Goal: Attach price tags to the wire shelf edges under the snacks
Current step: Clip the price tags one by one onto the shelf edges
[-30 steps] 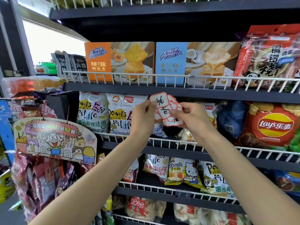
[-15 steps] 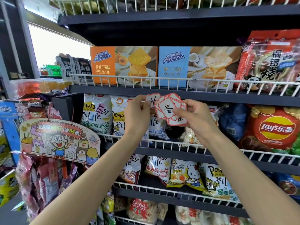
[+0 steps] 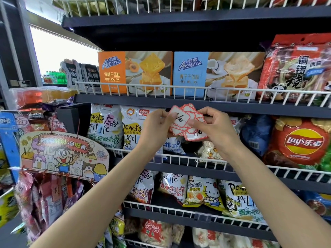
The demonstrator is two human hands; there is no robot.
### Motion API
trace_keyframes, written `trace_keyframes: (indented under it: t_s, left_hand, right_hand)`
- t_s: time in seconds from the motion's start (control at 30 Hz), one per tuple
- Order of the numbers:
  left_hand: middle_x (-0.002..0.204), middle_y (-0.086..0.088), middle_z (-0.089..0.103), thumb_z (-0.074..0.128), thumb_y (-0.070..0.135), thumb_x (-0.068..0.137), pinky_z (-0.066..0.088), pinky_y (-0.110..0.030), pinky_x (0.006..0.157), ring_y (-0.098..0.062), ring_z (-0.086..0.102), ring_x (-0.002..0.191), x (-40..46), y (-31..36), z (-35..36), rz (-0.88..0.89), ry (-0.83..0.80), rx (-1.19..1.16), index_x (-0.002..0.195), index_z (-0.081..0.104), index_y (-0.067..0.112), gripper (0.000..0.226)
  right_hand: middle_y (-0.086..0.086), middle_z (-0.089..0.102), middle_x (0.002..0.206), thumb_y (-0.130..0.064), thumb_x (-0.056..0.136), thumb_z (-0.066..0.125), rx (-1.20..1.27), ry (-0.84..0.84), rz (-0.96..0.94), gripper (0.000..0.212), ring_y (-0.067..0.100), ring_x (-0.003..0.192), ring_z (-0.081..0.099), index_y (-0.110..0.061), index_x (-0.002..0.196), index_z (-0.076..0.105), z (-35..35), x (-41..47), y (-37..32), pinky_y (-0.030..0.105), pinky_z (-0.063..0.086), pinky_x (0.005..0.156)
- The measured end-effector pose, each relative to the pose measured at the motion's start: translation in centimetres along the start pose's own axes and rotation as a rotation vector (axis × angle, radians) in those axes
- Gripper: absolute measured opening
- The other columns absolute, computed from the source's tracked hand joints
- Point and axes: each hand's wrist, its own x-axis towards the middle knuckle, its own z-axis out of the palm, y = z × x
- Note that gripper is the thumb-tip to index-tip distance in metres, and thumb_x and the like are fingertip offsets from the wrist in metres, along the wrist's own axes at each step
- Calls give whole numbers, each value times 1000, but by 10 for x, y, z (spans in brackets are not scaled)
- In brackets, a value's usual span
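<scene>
Head view shows both hands raised in front of the snack shelves, sharing a fanned stack of red-bordered tags (image 3: 186, 122). Right hand (image 3: 215, 129) has its grip closed on the stack, thumb pressed across the front cards, fingers curled behind. Left hand (image 3: 157, 127) pinches the leftmost tag at its edge, seemingly peeling one off the fan. All the tags are in the hands, held in front of the dark shelf lip, just below the upper wire edge (image 3: 179, 91) and well above the middle wire edge (image 3: 188, 158).

By my reading, the task has barely begun. No red-bordered tag can be seen on the upper wire edge, the middle one, or the lower wire edge (image 3: 179, 208); a small clear clip-like piece sits on the upper rail near the blue box (image 3: 215, 74), but whether it is a tag holder I cannot tell. The stack looks thick, so most or all tags are left to place. The step in hand appears to be picking out one tag; matching it to a snack and fixing it to a rail is yet to come.
</scene>
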Motion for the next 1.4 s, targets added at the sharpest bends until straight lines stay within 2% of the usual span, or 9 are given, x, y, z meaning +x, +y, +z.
trace_keyframes:
  t_s: [0.33, 0.43, 0.6, 0.73, 0.87, 1.07, 1.17, 1.23, 1.4]
  left_hand:
    - [73, -5, 65, 47, 10, 97, 54, -14, 57, -1, 64, 53, 9, -4, -7, 36, 226, -74, 95, 62, 3, 17]
    - [74, -3, 66, 47, 13, 98, 55, -17, 59, -2, 64, 56, 8, 0, -4, 29, 126, -57, 99, 62, 7, 16]
    - [84, -6, 73, 62, 26, 89, 57, -41, 78, -21, 70, 78, 2, 5, 4, 116, -26, 90, 90, 64, 16, 10]
    - [85, -27, 68, 51, 26, 96, 54, -57, 74, -41, 66, 79, 5, 5, 3, 52, -14, 62, 89, 62, -8, 37]
    - [92, -29, 67, 42, 26, 100, 57, -52, 72, -38, 68, 81, 3, 6, 2, -26, -12, -55, 92, 56, -15, 44]
    - [79, -28, 61, 46, 39, 94, 49, -67, 72, -39, 60, 72, 8, -6, 0, -18, 55, -50, 81, 52, -13, 54]
    - [63, -30, 50, 46, 45, 90, 51, -49, 60, -42, 51, 58, 8, -5, 2, 68, 115, 22, 67, 43, -7, 57]
    - [52, -15, 34, 44, 34, 98, 30, -33, 50, -25, 33, 50, 3, -1, 6, 129, 163, 116, 57, 33, 7, 50]
    - [49, 3, 27, 41, 27, 100, 14, -23, 45, -12, 21, 47, -2, 0, 15, 171, 252, 185, 55, 29, 16, 48]
  right_hand:
    - [5, 73, 84, -5, 78, 72, 65, 20, 30, 19, 20, 74, 69, -18, 81, 60, -6, 0, 2, 39, 58, 72]
    - [3, 72, 83, -5, 78, 72, 34, 34, -5, 19, 16, 71, 69, -18, 81, 59, -4, 1, 1, 33, 58, 67]
    - [1, 72, 79, -7, 77, 74, -8, 40, -50, 17, 14, 68, 70, -17, 84, 61, 1, 0, -1, 26, 58, 62]
    - [1, 73, 78, -9, 74, 76, 58, 22, -26, 19, 14, 68, 70, -15, 84, 62, 1, -1, -1, 25, 55, 58]
    - [-2, 72, 77, -6, 74, 75, 74, 11, -19, 20, 10, 65, 68, -16, 81, 60, -1, -3, -2, 21, 53, 56]
    - [0, 71, 78, -6, 75, 75, 50, 18, -1, 19, 9, 65, 68, -16, 84, 61, -2, -2, -1, 22, 54, 58]
    - [-2, 72, 80, -10, 74, 77, 60, 16, 17, 20, 10, 69, 69, -17, 85, 62, 0, -1, 1, 25, 55, 63]
    - [-4, 71, 80, -10, 73, 77, 79, 26, 18, 21, 8, 69, 69, -18, 85, 62, 3, -1, 1, 22, 54, 63]
    - [-6, 71, 78, -11, 73, 77, 109, 47, 15, 21, 4, 67, 68, -19, 85, 62, 9, -2, 0, 16, 50, 56]
